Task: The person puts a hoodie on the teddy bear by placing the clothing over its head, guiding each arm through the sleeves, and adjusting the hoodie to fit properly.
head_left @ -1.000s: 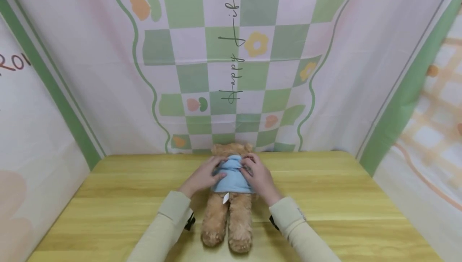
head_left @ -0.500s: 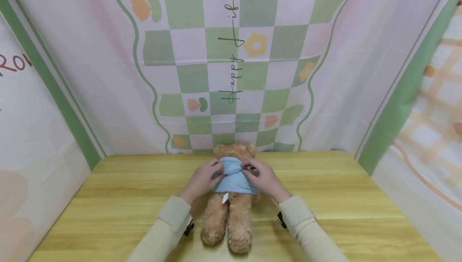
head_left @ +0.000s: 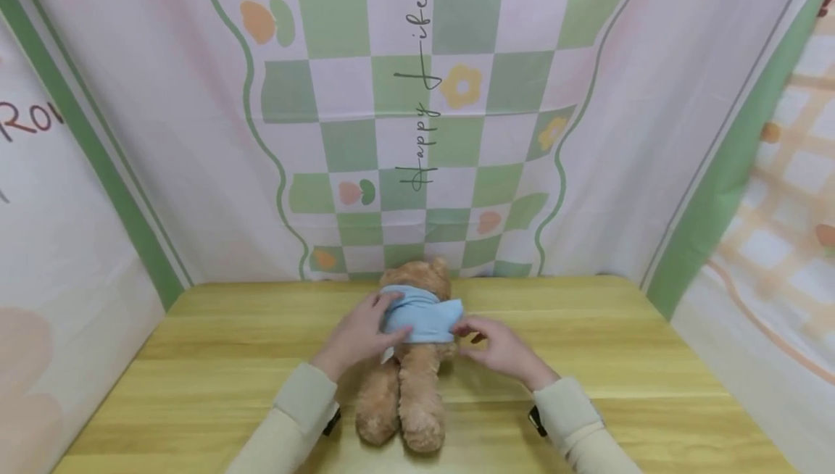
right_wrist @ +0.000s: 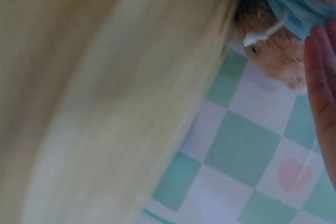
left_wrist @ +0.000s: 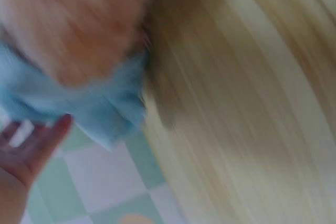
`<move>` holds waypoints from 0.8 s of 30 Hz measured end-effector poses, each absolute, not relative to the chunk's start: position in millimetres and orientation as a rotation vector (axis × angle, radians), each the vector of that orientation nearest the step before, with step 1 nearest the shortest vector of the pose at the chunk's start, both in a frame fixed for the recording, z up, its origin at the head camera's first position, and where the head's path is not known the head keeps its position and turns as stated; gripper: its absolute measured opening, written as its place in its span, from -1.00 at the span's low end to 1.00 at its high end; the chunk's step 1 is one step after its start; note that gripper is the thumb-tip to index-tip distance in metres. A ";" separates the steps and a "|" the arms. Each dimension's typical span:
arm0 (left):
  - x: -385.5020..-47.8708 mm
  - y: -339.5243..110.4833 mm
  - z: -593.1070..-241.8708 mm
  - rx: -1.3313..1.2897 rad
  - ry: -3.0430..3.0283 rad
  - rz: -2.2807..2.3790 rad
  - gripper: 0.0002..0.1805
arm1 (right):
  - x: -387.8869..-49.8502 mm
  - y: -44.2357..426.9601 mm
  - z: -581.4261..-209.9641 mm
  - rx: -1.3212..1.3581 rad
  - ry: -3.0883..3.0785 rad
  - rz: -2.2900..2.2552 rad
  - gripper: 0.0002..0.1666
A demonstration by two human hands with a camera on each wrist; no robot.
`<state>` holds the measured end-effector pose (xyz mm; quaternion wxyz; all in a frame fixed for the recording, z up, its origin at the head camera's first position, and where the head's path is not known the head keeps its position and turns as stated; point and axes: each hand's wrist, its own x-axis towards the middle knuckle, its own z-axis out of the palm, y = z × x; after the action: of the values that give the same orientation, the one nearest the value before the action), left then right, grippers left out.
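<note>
A brown teddy bear [head_left: 420, 398] in a light blue shirt [head_left: 427, 322] lies with its legs toward the person, its face out of sight in the head view. My left hand [head_left: 355, 333] holds the bear's left side, thumb and fingers spread apart over the shirt. Beside the shirt's right edge is my right hand [head_left: 499, 347], fingers loosely bent with a gap to the thumb. The left wrist view shows the left hand [left_wrist: 31, 150] against the blue cloth [left_wrist: 105, 108]. Straight fingers of the right hand [right_wrist: 323, 87] reach the shirt [right_wrist: 299, 9] in the right wrist view.
The wooden table [head_left: 580, 358] extends on both sides of the bear. A green and white checked cloth [head_left: 398, 133] hangs behind its far edge, with more printed cloth [head_left: 776, 220] at the sides. A white string [right_wrist: 265, 34] hangs near the bear's head.
Both hands had pinched the shirt's back; the right has moved off to the right and toward the person. The bear has turned and shifted slightly left, and a shirt corner now sticks out right.
</note>
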<state>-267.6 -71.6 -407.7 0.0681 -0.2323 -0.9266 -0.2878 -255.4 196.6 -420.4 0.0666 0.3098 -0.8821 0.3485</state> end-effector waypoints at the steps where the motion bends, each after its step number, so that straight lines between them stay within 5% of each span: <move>1: -265.3 -69.0 -407.0 -0.672 -2.826 -0.881 -0.14 | -254.9 195.6 -421.9 0.950 -2.662 1.045 -0.70; 5: -258.2 -58.1 -407.0 -0.617 -2.875 -0.893 0.13 | -255.3 186.3 -427.3 0.936 -2.588 1.052 -0.63; 16: -253.6 -37.4 -420.2 -0.490 -2.711 -0.646 -0.14 | -254.4 164.5 -439.4 0.781 -2.420 0.759 -0.68; 24: -250.5 -29.2 -417.7 -0.350 -2.747 -0.618 -0.14 | -242.8 156.5 -431.8 0.632 -2.571 0.874 -0.66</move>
<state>-250.5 -29.2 -417.7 0.1515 -0.1220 -0.9569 -0.2155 -242.8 156.5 -431.8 0.1757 0.2233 -0.9078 0.3084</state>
